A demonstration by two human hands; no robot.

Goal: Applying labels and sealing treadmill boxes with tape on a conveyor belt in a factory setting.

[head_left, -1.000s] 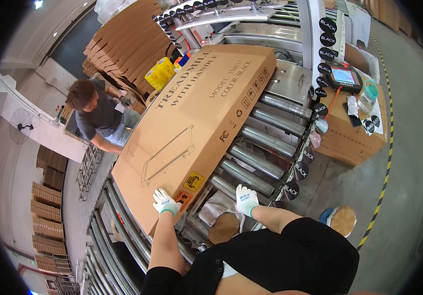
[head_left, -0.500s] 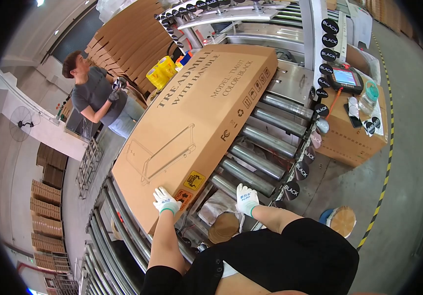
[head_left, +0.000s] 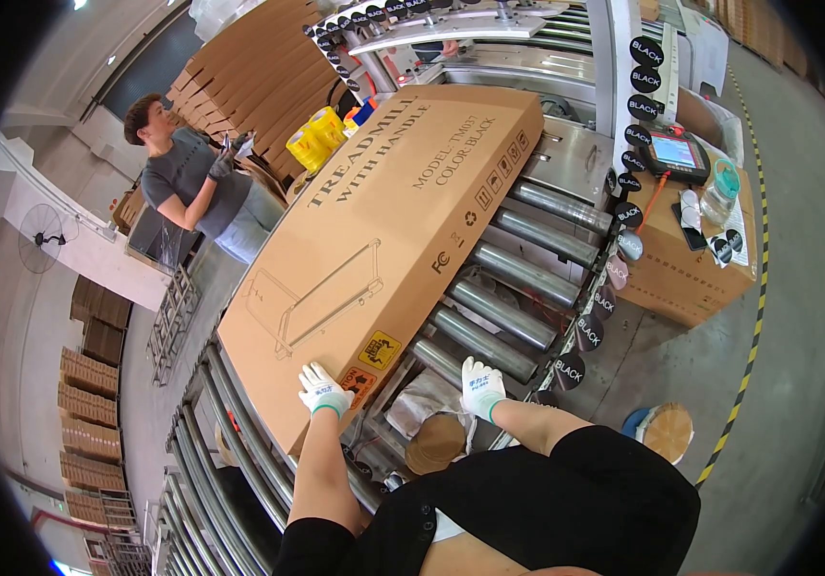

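A long, flat brown carton (head_left: 335, 240) with printed text and a line drawing of exercise equipment lies on a roller conveyor (head_left: 494, 315). My left hand (head_left: 324, 389), in a white glove, rests on the carton's near end with its fingers spread, beside an orange label (head_left: 358, 382). Also gloved in white, my right hand (head_left: 481, 388) lies by the near roller and the conveyor's side rail, off the carton. Its fingers are stretched out and no object shows in it. Below and between my hands are crumpled clear plastic (head_left: 418, 407) and a round brown piece (head_left: 435, 444).
Round black stickers (head_left: 589, 334) line the conveyor's side and upright post. At right, a carton (head_left: 681, 274) bears a device with a screen (head_left: 676, 154) and a teal-lidded jar (head_left: 720, 195). A co-worker (head_left: 206, 182) stands beyond the carton, near yellow tape rolls (head_left: 309, 151) and stacked cardboard (head_left: 249, 77).
The co-worker's gloved hands have risen slightly, holding something small. Part of another person's hand has appeared behind the frame at the top. My hands and the carton stay in place.
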